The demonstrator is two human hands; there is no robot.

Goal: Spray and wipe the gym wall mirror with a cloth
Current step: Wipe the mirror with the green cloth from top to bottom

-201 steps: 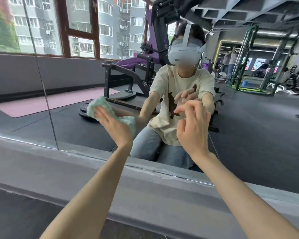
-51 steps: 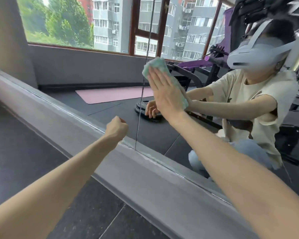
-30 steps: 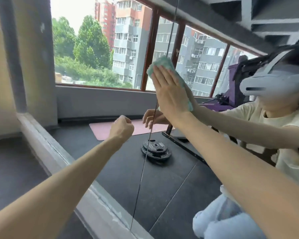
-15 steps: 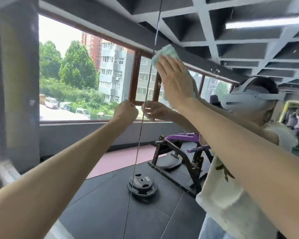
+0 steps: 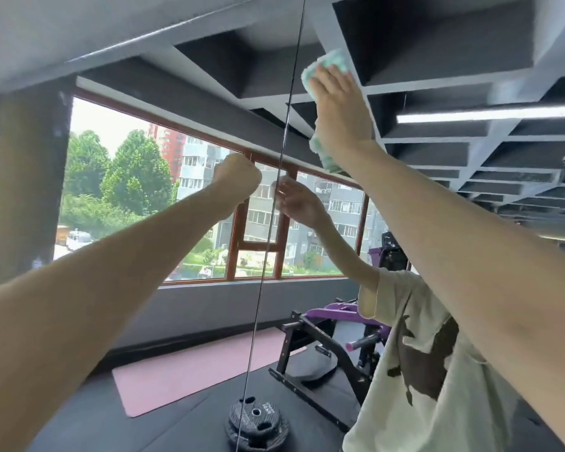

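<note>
The wall mirror (image 5: 190,321) fills the view, with a vertical seam (image 5: 268,223) between two panels. High on the glass, just right of the seam, my right hand (image 5: 338,109) presses a pale green cloth (image 5: 328,62) flat with straight fingers; the cloth shows above the fingertips and below the wrist. My left hand (image 5: 237,177) is a closed fist against the mirror left of the seam, at mid height, with nothing visible in it. No spray bottle is in view.
The glass reflects a person in a cream T-shirt (image 5: 437,370), a purple and black gym machine (image 5: 333,337), a weight plate (image 5: 256,422), a pink mat (image 5: 193,370), windows (image 5: 258,230) and a coffered ceiling (image 5: 470,76).
My right hand slid the cloth up the mirror from low near the ledge to high up by the seam. My left fist rose along with it. The view tilted upward.
</note>
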